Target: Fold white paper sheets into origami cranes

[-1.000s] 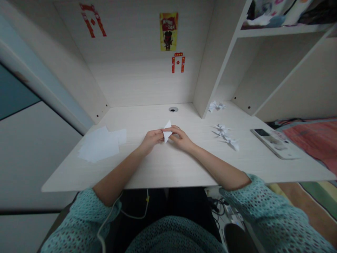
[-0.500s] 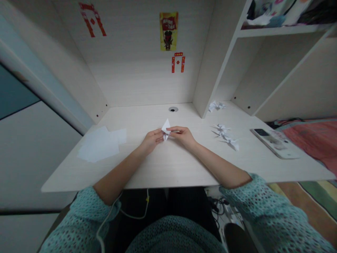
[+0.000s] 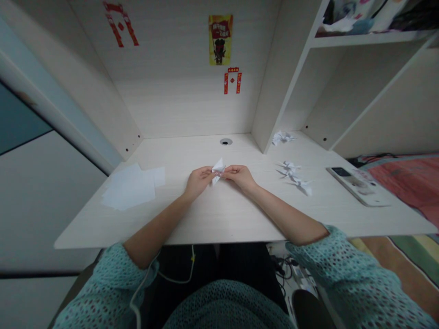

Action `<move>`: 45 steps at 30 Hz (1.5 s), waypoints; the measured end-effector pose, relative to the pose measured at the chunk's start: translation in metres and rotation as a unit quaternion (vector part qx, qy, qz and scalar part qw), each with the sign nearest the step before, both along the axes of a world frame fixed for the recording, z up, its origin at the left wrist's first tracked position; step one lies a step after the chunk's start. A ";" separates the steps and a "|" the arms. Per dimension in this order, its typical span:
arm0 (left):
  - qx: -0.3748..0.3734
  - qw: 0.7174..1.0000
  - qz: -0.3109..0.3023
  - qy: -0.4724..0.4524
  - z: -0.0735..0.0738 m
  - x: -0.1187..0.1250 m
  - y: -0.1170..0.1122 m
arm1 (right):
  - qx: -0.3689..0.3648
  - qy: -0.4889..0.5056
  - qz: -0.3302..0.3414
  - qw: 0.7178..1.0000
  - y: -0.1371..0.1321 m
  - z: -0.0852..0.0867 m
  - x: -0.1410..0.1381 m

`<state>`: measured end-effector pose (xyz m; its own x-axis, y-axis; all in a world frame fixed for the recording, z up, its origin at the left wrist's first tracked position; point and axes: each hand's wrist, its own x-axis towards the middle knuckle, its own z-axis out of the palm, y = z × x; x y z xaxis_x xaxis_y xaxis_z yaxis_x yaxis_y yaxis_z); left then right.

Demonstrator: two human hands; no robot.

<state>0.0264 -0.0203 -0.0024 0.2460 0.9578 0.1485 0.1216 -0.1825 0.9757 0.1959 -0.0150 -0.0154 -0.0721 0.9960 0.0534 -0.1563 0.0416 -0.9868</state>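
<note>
– White folded paper [image 3: 217, 165] is what I have between both hands: my left hand [image 3: 197, 180] pinches its left edge with the fingertips, and my right hand [image 3: 242, 176] pinches it from the other side

– So the hands are together?

– Nearly. Their fingertips almost meet, both closed on the piece. It sits just above the surface [image 3: 222, 214], about mid-width and towards the back, with one pointed corner sticking up. I cannot tell whether its lower edge touches the wood

– What is lying around them?

– To my left, well apart from the hands, a loose stack of flat white sheets [image 3: 132, 187] lies on the surface. To my right there are a few small paper cranes [image 3: 295, 176] in a cluster, and one more crumpled-looking paper figure [image 3: 281, 137] at the foot of the shelf divider. Farther right lies a long white remote [image 3: 356, 185], near the edge

– And behind?

– A round cable hole [image 3: 225, 141] sits in the surface straight beyond the folded paper. On the back wall hangs a yellow and red poster [image 3: 220, 39], with small red stickers [image 3: 232, 81] below it
</note>
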 end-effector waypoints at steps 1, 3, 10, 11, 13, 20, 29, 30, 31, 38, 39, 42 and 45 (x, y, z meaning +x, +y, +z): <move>0.015 1.000 0.011 0.014 0.001 -0.001 -0.001 | 0.005 -0.008 -0.003 1.000 0.000 0.000 0.001; 0.032 0.999 0.029 0.033 0.001 -0.002 -0.001 | 0.010 -0.019 -0.008 1.000 0.000 0.000 0.002; -0.023 0.998 0.051 0.016 -0.006 -0.002 0.005 | 0.009 0.002 -0.008 1.000 0.001 -0.002 0.002; -0.039 0.998 0.053 0.012 -0.007 -0.003 0.006 | 0.011 0.008 -0.012 1.000 0.001 -0.002 0.001; -0.061 0.997 0.052 0.005 -0.008 -0.004 0.008 | 0.020 0.015 -0.020 0.999 0.001 -0.002 -0.002; -0.093 0.995 0.021 0.005 -0.002 0.000 0.002 | 0.020 0.044 -0.043 0.998 0.000 -0.002 -0.006; -0.089 0.995 0.037 0.027 0.004 0.003 -0.001 | 0.001 0.048 -0.038 0.998 -0.001 0.001 -0.002; -0.091 0.995 0.036 0.026 0.004 0.003 -0.001 | 0.000 0.047 -0.036 0.998 -0.001 0.001 -0.002; -0.092 0.995 0.034 0.024 0.003 0.002 0.000 | -0.001 0.045 -0.034 0.998 -0.001 0.000 -0.002; -0.103 0.995 0.014 0.009 -0.003 0.000 0.003 | -0.002 0.049 -0.026 0.998 -0.001 -0.002 -0.003; -0.102 0.995 0.012 0.010 -0.003 0.000 0.003 | -0.002 0.050 -0.023 0.998 -0.001 -0.003 -0.003; -0.096 0.995 0.006 0.012 -0.004 0.000 0.003 | 0.000 0.059 -0.014 0.998 0.000 -0.005 -0.003; -0.093 0.996 0.001 0.016 -0.002 0.001 0.002 | 0.005 0.064 -0.006 0.998 0.001 -0.007 -0.003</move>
